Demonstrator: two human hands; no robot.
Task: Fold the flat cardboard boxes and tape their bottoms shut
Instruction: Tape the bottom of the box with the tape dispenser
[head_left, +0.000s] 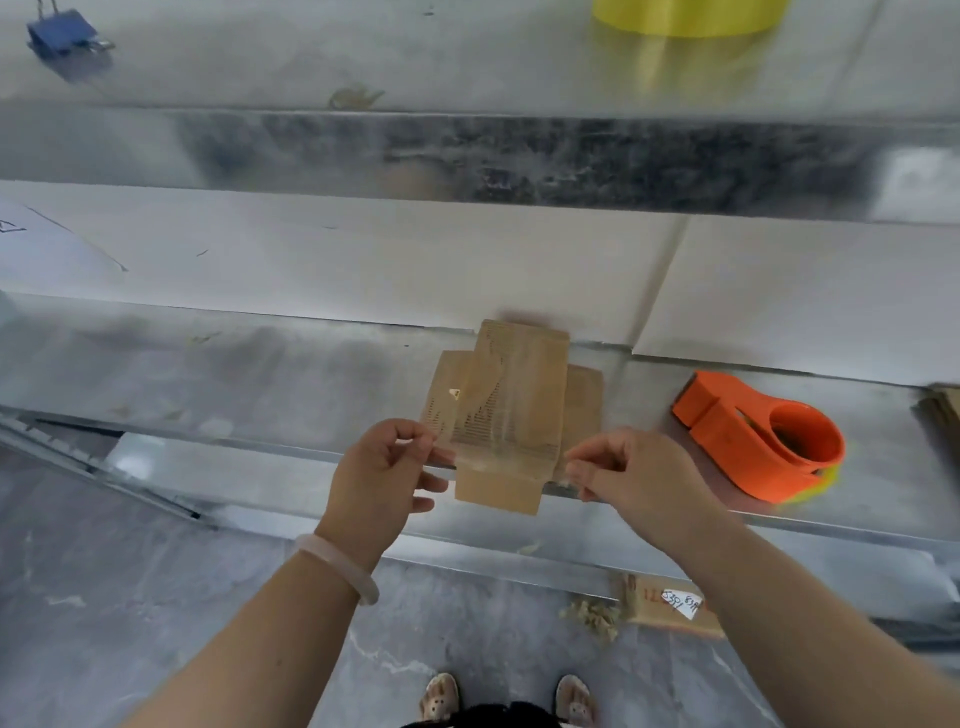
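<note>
The left hand (384, 478) and right hand (641, 480) each pinch, fingers curled, one end of a clear tape strip (501, 449) stretched over the small brown cardboard box (498, 491) at the metal bench's (260, 374) front edge.

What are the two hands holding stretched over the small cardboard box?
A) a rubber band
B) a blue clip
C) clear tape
C: the left hand and right hand each pinch an end of a clear tape strip spanning the cardboard box.
</note>
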